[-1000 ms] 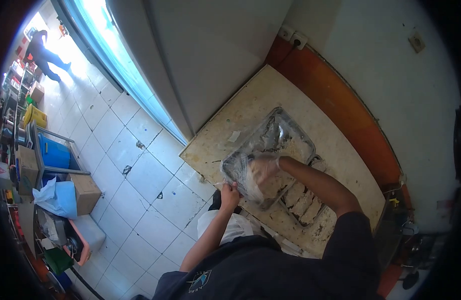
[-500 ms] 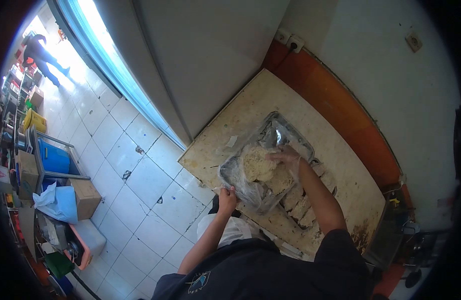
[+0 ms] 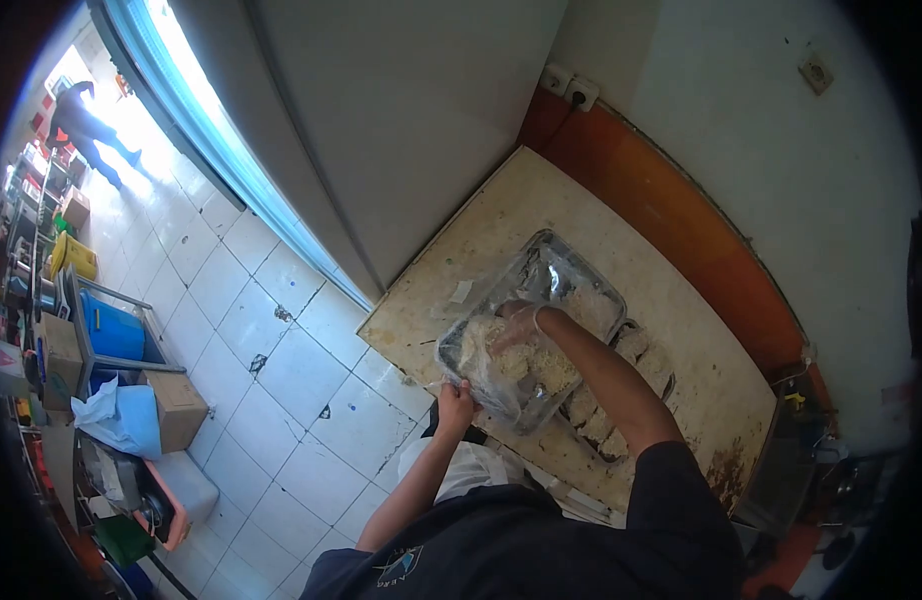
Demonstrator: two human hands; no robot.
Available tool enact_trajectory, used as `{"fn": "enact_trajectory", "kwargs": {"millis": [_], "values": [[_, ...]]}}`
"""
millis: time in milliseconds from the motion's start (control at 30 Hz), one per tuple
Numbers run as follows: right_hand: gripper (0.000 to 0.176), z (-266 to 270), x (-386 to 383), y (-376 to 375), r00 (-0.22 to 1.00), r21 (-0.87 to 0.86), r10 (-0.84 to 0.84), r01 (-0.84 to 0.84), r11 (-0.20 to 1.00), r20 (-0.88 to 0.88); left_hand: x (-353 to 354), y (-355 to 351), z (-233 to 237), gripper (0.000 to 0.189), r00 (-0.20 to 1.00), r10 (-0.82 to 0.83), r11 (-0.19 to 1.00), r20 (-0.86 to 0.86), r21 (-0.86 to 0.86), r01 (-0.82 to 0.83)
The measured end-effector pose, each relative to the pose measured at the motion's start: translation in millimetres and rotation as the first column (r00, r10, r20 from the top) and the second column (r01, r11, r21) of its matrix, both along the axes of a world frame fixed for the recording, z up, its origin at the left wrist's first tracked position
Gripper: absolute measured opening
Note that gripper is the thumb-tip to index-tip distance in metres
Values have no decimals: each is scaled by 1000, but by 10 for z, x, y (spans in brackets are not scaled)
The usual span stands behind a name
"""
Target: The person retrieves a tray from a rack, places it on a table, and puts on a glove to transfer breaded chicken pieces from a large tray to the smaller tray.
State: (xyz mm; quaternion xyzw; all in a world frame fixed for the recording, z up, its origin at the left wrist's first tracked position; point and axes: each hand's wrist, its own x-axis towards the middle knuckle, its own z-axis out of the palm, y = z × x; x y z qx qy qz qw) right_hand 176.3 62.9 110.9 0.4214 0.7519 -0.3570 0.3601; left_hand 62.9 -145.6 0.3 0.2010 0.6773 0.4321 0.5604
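We took the tray (image 3: 553,262) as our mark: a metal one lined with clear plastic, lying slantwise on a stained cream table (image 3: 501,215). The left hand (image 3: 456,398) was at the tray's near corner, its fingers closed tight on the rim and the plastic there. The right hand (image 3: 521,322), in a thin clear glove, was inside the tray and lay on a heap of pale crumbs (image 3: 481,345) that filled the tray's near half. Its fingers were bent down into the heap, but we could not tell whether they had closed on any of it.

A second tray (image 3: 631,326) showed from under the first one's right edge, and breaded pieces (image 3: 586,405) lay in it in a row. A scrap of paper (image 3: 461,291) lay on the table just left of the tray. Beyond the tray, wall sockets (image 3: 569,85) sat above a brown strip (image 3: 671,210), and a white cabinet (image 3: 401,130) stood to the far left of it. Well left of the tray, across the tiled floor (image 3: 281,340), we saw a blue bin (image 3: 111,330) and a cardboard box (image 3: 176,405). Farther off another person (image 3: 86,120) was bent over in the bright doorway.
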Motion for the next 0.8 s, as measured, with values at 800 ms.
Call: {"fn": "enact_trajectory", "kwargs": {"millis": [800], "values": [[42, 197, 611, -857, 520, -372, -851, 777, 508, -77, -24, 31, 184, 25, 999, -6, 1000, 39, -5, 6]]}}
